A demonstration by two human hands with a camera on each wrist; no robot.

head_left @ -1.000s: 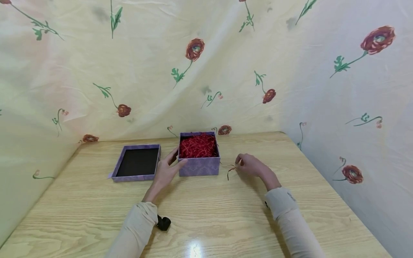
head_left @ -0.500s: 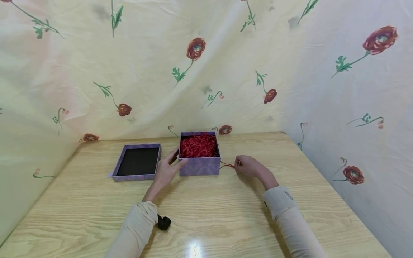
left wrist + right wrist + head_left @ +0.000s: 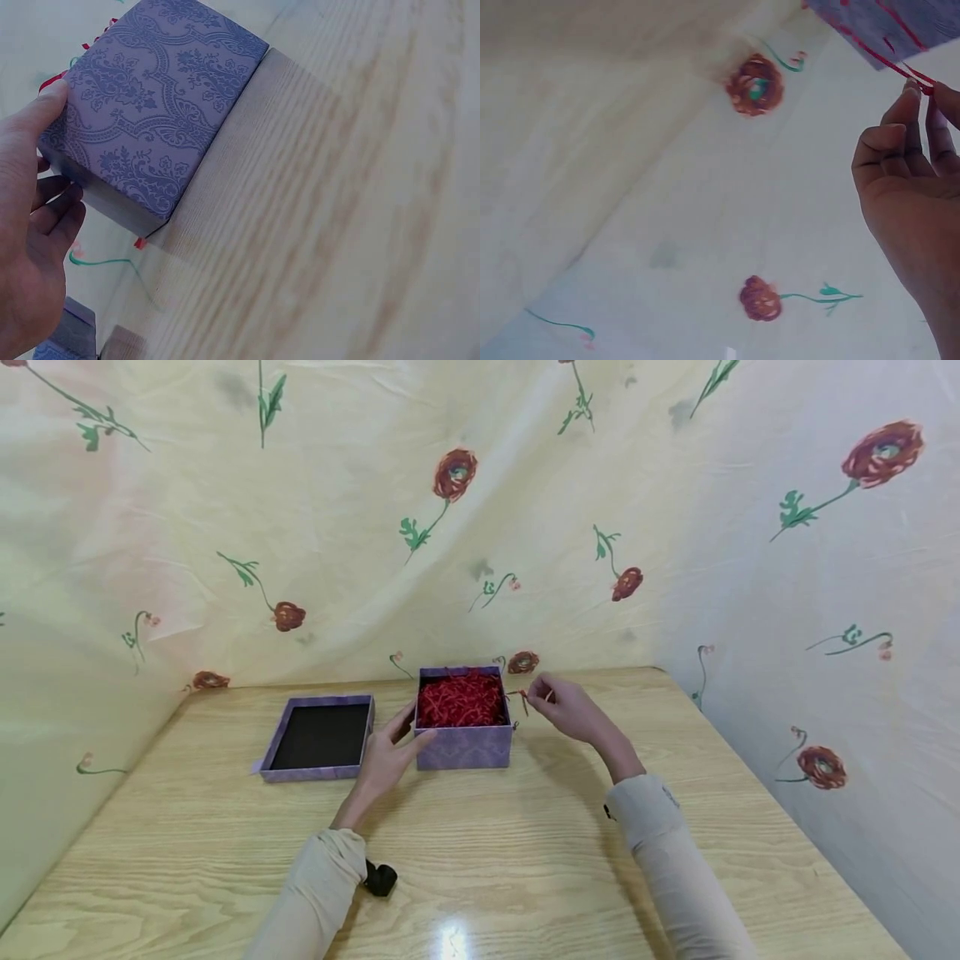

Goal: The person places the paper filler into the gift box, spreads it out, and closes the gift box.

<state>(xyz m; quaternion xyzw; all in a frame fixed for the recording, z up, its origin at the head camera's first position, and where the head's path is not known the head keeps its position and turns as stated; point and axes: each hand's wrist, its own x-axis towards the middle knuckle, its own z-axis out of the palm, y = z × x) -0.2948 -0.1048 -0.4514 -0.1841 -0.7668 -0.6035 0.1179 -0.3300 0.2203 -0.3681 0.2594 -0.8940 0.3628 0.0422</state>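
Note:
A purple patterned box (image 3: 462,748), filled with red shredded paper (image 3: 461,699), stands upright on the table. My left hand (image 3: 386,760) holds it at its left front corner. In the left wrist view the thumb of the left hand (image 3: 34,180) lies on the front face by the rim, with bent fingers against the side of the box (image 3: 150,105). To the right of the box, my right hand (image 3: 568,708) is raised off the table and pinches a few red paper strands (image 3: 523,697). The right wrist view shows these strands (image 3: 900,70) between thumb and fingertips of the right hand (image 3: 911,172).
The purple box lid (image 3: 321,771) lies with its black inside up, left of the box. A small black object (image 3: 381,880) shows beside the left sleeve. Light wood tabletop (image 3: 480,827) spreads around, with a flowered cloth (image 3: 345,527) hanging behind and at the sides.
From low by the tabletop, my right hand has risen and moved slightly left toward the box rim, bringing the red paper strands. The left hand, box and lid stay put.

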